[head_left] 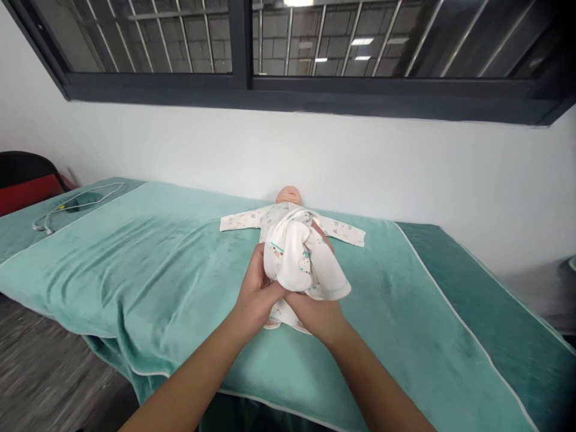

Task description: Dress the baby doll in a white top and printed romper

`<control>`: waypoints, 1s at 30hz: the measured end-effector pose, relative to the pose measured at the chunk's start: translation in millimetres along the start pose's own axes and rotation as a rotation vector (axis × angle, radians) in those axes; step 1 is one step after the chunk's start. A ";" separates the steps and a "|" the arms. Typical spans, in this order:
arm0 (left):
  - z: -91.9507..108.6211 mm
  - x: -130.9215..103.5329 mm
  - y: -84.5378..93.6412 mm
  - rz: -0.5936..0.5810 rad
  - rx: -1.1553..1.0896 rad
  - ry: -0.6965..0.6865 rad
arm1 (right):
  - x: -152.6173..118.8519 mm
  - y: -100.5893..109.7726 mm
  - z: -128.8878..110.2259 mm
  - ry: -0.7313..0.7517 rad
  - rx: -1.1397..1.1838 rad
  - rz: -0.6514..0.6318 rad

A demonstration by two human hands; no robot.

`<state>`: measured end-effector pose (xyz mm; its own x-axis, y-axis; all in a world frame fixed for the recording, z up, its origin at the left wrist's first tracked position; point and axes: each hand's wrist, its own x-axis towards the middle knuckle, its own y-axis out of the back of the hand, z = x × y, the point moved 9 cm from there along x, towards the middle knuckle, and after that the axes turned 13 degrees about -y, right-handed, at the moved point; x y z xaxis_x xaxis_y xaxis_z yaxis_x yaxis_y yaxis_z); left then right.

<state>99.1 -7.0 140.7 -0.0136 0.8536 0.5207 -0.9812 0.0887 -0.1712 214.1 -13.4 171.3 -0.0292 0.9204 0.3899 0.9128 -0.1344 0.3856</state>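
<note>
Centrally, a bunched white cloth (294,258) with small printed figures is held up in both hands, above the near part of a doll (288,195) laid on its back. By the left hand (255,291), the cloth's left side is gripped, with the fingers curled and the thumb laid across its lower edge. By the right hand (317,313), the lower edge is held from the near side; how far its fingers are closed cannot be told, since they are largely covered by the folds. The two hands are brought close together at the thumbs.

The doll's head is set at the far edge, near the white wall (180,144), and its white patterned garment (240,220) is spread with one sleeve out to the left and one to the right. A light green blanket (180,252) is spread beneath, with creases at the left. On the far left, a looped white cable (96,201) is laid on a darker green cover (22,222).
</note>
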 end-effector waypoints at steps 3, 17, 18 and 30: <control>2.1 2.0 -0.7 -0.111 0.029 -0.034 | 2.6 43.4 -12.0 0.133 -0.074 0.136; -98.9 72.9 56.3 0.027 0.462 -0.041 | 2.9 150.9 181.2 -0.340 -1.029 0.196; -103.2 86.7 52.7 0.030 0.471 -0.071 | 10.8 139.6 165.5 -0.261 -0.993 0.200; -170.0 196.8 -1.2 -0.224 0.727 -0.163 | 183.3 -10.9 179.8 -0.303 -0.118 0.139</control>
<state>130.3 248.1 101.2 0.2268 0.7642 0.6038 -0.8427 -0.1569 0.5151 272.1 222.8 88.2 0.2301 0.9552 0.1862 0.8458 -0.2909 0.4473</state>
